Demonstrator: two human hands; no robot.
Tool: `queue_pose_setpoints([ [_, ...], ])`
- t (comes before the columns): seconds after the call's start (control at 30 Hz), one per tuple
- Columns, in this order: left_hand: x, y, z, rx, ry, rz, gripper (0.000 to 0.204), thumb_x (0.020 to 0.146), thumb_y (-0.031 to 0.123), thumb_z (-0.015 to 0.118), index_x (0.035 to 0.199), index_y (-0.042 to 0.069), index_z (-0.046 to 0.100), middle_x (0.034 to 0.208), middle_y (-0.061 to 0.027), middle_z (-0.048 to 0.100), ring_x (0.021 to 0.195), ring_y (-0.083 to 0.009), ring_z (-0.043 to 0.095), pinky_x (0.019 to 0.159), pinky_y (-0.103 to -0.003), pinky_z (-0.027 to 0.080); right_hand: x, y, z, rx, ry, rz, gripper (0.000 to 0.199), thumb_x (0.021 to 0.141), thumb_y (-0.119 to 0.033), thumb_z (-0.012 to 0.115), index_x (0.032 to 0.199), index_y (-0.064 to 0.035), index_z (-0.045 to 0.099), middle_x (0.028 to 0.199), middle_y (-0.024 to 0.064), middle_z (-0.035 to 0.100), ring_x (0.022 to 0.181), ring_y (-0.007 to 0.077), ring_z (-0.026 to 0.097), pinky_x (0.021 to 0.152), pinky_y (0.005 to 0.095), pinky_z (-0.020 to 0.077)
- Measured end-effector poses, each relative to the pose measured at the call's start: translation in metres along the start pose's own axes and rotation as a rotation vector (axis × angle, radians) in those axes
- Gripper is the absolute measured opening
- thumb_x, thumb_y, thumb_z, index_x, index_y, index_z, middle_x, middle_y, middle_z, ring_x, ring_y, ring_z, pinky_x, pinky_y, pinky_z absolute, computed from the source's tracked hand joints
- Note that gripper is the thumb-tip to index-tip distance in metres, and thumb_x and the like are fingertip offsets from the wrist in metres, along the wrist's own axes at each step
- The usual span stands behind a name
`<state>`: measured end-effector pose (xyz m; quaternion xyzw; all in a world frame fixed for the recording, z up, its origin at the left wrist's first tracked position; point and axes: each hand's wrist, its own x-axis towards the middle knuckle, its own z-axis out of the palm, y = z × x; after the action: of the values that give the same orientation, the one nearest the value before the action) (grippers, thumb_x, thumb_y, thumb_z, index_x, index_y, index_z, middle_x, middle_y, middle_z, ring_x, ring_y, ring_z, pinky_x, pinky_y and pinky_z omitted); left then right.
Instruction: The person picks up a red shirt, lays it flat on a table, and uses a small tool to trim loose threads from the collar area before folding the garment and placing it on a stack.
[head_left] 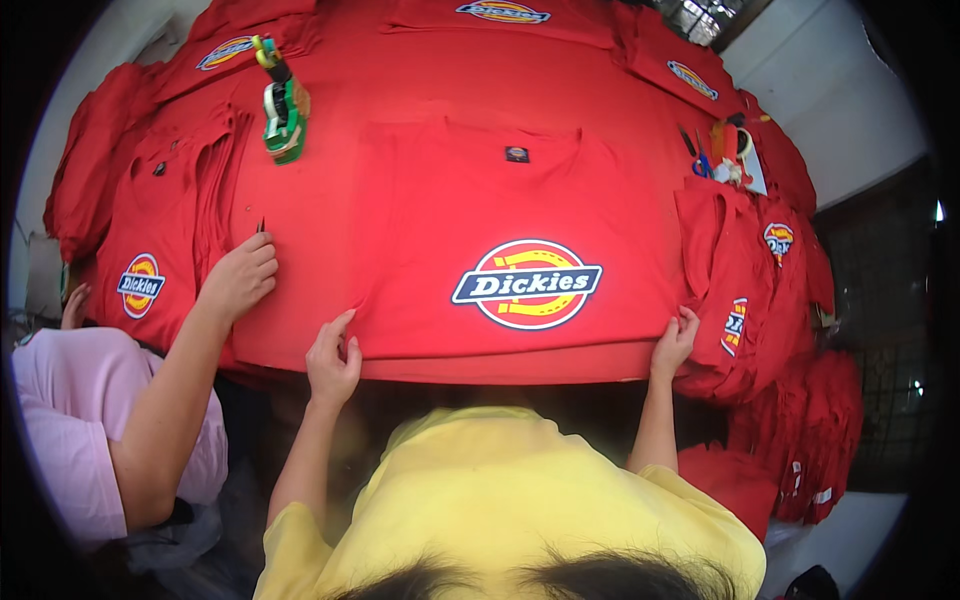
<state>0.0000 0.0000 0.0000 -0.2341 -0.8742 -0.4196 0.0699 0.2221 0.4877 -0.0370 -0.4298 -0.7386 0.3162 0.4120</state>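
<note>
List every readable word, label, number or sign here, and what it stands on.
Lettering is described, not copied.
Middle red shirt: white lettering on a dark banner across a round emblem; readable.
Neck label: too small to read.
Left red shirt: matching emblem, readable.
Right red shirts: matching emblems, partly hidden by folds.
Far red shirts: matching emblems, smaller.
White marks, lower right: unreadable.
</note>
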Motion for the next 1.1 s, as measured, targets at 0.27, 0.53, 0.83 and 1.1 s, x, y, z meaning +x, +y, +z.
queue_pose_setpoints([
  [0.27, 0.005, 0.003, 0.008, 0.048, -0.019, 0.088, 0.039, 0.076, -0.004, 0.058, 0.113, 0.006, 0.063, 0.072, -0.0096, 0.051, 0.055, -0.0201, 0.049, 0.051, -0.031, 0.040, -0.002, -0.011, 0.001, -0.077, 0.038, -0.084, 0.021, 0.088, -0.004, 0.050, 0.107, 0.0018, 0.055, 0.101, 0.0116, 0.061, 0.098, 0.0209, 0.058, 0.087, 0.0315, 0.0442],
  [0.53, 0.002, 0.000, 0.013, -0.089, 0.076, -0.067, 0.029, 0.082, -0.003, 0.060, 0.110, 0.004, 0.064, 0.069, -0.0059, 0.049, 0.055, -0.0125, 0.044, 0.050, -0.027, 0.036, -0.003, -0.018, 0.002, 0.029, 0.071, -0.025, 0.020, 0.087, -0.003, 0.048, 0.105, -0.0010, 0.057, 0.098, 0.0133, 0.063, 0.093, 0.0237, 0.061, 0.085, 0.0342, 0.0457],
  [0.83, -0.003, 0.019, -0.035, 0.141, -0.213, -0.063, 0.025, 0.077, 0.000, 0.064, 0.101, 0.007, 0.068, 0.077, -0.0075, 0.053, 0.064, -0.0177, 0.050, 0.057, -0.030, 0.042, -0.002, -0.042, -0.065, -0.415, -0.460, 0.135, 0.016, 0.085, 0.000, 0.047, 0.098, -0.0028, 0.057, 0.089, 0.0124, 0.060, 0.074, 0.0217, 0.057, 0.067, 0.0345, 0.0470],
  [1.1, 0.093, 0.086, 0.082, 0.175, -0.304, 0.504, 0.040, 0.080, 0.005, 0.063, 0.120, 0.007, 0.058, 0.120, -0.0137, 0.055, 0.113, -0.0305, 0.052, 0.093, -0.039, 0.044, -0.031, -0.140, 0.087, -0.525, -0.657, -0.825, 0.048, 0.089, -0.024, 0.051, 0.132, -0.0037, 0.047, 0.140, 0.0145, 0.042, 0.133, 0.0302, 0.034, 0.110, 0.0513, 0.0209],
])
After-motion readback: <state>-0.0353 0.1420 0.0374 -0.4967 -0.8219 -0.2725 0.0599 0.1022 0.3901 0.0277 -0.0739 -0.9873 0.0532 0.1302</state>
